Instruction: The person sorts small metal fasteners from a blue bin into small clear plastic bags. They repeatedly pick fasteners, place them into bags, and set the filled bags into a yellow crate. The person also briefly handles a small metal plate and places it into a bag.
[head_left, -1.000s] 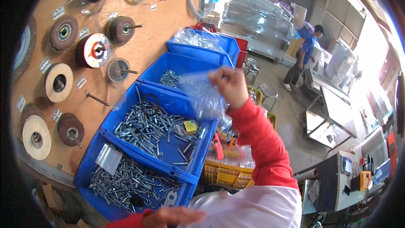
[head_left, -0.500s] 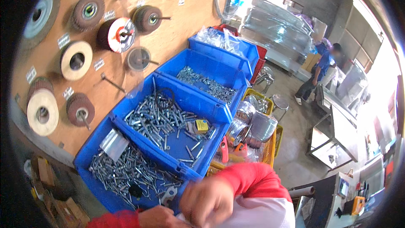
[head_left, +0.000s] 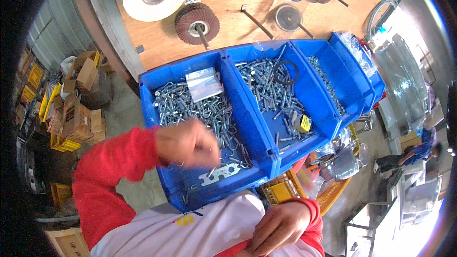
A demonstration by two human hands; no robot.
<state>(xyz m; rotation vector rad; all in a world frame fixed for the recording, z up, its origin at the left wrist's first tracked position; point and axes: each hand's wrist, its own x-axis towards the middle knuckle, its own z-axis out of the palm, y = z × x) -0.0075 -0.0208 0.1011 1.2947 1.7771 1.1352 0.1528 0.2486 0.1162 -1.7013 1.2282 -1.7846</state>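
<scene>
My left hand [head_left: 188, 143], smeared by motion with its fingers curled downward, is over the nearest blue bin [head_left: 164, 181]. Beneath it lie many loose metal bolts and hooks [head_left: 190, 109]. A flat notched metal plate [head_left: 220, 174] rests at the bin's front, close below the hand. Against my white shirt, my right hand [head_left: 283, 223] is closed, fingers pressed together beside a red strip [head_left: 233, 250]; whatever it holds is hidden. A clear plastic bag [head_left: 203, 84] lies on the bolts.
The neighbouring blue bin [head_left: 257, 114] has bolts, a black ring [head_left: 286, 73] and a small yellow box [head_left: 303, 123]. Abrasive discs [head_left: 197, 24] hang on a wooden board behind. Cardboard boxes [head_left: 76, 119] stand at left, a yellow crate [head_left: 284, 188] at right. A person in blue [head_left: 421, 150] is far right.
My view has swung left, over the nearest bin. My hands, close together before, are now apart: the left reaches over the bin, the right stays near my body.
</scene>
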